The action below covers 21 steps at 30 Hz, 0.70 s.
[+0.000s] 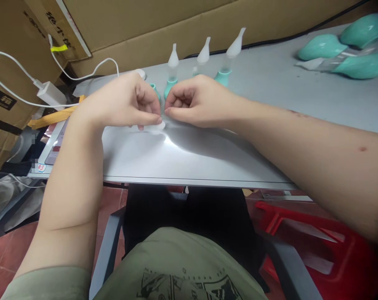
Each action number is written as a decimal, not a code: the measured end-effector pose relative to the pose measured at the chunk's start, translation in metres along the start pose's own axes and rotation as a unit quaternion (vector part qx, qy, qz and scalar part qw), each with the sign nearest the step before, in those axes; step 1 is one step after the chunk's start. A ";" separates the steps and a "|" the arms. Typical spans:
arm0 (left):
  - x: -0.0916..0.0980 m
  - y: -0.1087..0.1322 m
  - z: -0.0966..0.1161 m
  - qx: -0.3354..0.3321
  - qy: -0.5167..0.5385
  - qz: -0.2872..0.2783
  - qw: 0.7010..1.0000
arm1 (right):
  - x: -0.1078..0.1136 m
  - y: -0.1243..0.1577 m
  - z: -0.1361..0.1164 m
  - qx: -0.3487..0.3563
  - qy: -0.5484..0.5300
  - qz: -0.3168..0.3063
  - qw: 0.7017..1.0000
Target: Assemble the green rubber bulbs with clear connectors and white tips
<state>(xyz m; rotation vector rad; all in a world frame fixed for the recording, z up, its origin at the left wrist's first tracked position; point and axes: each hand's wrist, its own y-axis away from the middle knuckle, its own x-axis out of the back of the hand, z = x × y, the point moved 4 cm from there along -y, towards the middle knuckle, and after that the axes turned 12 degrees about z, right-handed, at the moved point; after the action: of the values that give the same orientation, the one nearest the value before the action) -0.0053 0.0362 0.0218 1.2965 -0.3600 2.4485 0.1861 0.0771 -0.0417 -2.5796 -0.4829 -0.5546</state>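
My left hand [140, 104] is closed in a pinch above the table, its palm turned inward. At its thumb tip shows a small translucent white piece [159, 125], mostly covered by the fingers. My right hand [197, 102] is close beside it, thumb and forefinger pressed together; whatever lies between them is hidden. Just behind the hands, a teal squeeze bulb [154, 86] has an open neck. Also upright are bulbs fitted with clear tubes and white pointed tips, including a left one [173, 62], a middle one [203, 52] and a right one [229, 58].
Several teal bulbs with clear tubes [348, 52] lie at the table's back right. Cardboard [139, 25] stands behind the grey table [270, 75]. On the left are a white charger [51, 95] with cables and a wooden strip [56, 116]. A red plastic stool [341, 250] stands below right.
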 end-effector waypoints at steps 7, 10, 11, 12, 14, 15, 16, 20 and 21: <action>0.006 -0.006 -0.019 -0.110 0.176 0.259 0.943 | 0.001 0.003 -0.011 -0.113 -0.252 0.051 0.960; 0.005 -0.009 -0.020 -0.095 0.192 0.251 0.944 | 0.002 0.003 -0.011 -0.115 -0.309 0.063 0.942; 0.005 -0.010 -0.018 -0.088 0.197 0.248 0.944 | 0.002 0.003 -0.011 -0.112 -0.331 0.065 0.935; 0.005 -0.010 -0.017 -0.085 0.203 0.246 0.944 | 0.002 0.003 -0.010 -0.108 -0.351 0.067 0.928; 0.004 -0.011 -0.016 -0.091 0.217 0.246 0.940 | 0.002 0.003 -0.008 -0.097 -0.381 0.072 0.917; 0.004 -0.011 -0.016 -0.099 0.224 0.243 0.938 | 0.002 0.002 -0.008 -0.091 -0.382 0.077 0.916; 0.003 -0.012 -0.016 -0.105 0.227 0.239 0.938 | 0.002 0.002 -0.007 -0.088 -0.377 0.082 0.918; 0.001 -0.010 -0.018 -0.079 0.177 0.223 0.955 | 0.001 0.000 -0.005 -0.084 -0.342 0.095 0.931; 0.001 -0.008 -0.017 -0.069 0.156 0.220 0.961 | 0.001 -0.001 -0.005 -0.085 -0.336 0.096 0.933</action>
<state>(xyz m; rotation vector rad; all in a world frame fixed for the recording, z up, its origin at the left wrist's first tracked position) -0.0150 0.0501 0.0138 0.8163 -0.7864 2.8703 0.1854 0.0761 -0.0370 -2.9010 -0.3945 0.3962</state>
